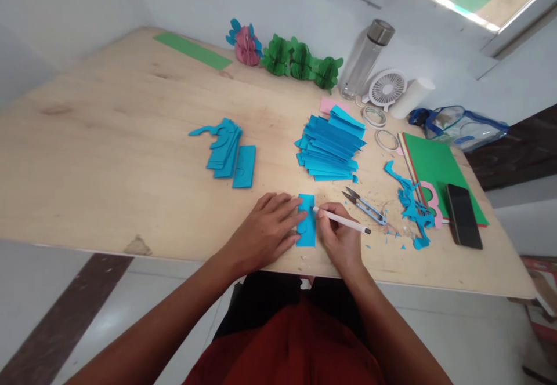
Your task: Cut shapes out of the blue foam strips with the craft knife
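Head view: at lower centre, the left hand (266, 233) lies flat, fingers spread, pressing the edge of a blue paper strip (308, 227) on the wooden table (108, 170). The right hand (342, 237), just right of it, grips a white pen (346, 221), its tip at the strip. Blue folded papers (331, 147) fill the centre. At right, a black phone (464, 217) lies partly on green paper (435, 167). No brand or writing is legible.
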`<state>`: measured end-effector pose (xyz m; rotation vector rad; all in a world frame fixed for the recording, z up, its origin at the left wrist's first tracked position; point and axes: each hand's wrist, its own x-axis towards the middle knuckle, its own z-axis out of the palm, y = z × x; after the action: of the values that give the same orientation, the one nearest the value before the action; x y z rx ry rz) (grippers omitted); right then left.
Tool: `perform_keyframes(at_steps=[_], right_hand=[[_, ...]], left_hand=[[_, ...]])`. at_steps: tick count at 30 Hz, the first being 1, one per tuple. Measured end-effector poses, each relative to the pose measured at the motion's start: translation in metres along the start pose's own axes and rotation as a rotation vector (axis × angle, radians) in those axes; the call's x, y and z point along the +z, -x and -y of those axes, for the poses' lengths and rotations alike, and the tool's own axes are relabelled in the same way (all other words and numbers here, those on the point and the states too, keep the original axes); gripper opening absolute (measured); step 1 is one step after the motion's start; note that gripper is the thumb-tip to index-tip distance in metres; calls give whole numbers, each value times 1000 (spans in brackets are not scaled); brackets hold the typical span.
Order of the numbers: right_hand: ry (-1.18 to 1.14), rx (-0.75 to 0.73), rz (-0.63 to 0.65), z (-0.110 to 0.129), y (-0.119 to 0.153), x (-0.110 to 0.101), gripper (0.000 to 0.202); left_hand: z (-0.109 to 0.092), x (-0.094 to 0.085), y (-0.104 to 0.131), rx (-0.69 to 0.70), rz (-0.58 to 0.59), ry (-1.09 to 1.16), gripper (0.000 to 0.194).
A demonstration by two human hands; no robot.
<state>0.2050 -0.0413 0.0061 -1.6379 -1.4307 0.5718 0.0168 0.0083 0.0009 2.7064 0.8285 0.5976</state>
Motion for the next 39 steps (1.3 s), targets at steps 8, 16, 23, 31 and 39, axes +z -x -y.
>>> perform_keyframes(at_steps=[8,16,23,31,39], right_hand=[[1,8,-15,1,6,-2,15],[13,2,-33,0,13,-1,15],[17,-22,-28,0,17,-1,14],[30,-4,-25,3,19,-1,15],[-10,46,-66,3,14,0,16]], left_hand=[[0,0,1,6,-2,-9,35],[0,1,0,13,-15,2,34],[1,1,1,16,-17,10,33],[0,0,1,10,-17,14,31],[1,1,1,16,-20,12,32]])
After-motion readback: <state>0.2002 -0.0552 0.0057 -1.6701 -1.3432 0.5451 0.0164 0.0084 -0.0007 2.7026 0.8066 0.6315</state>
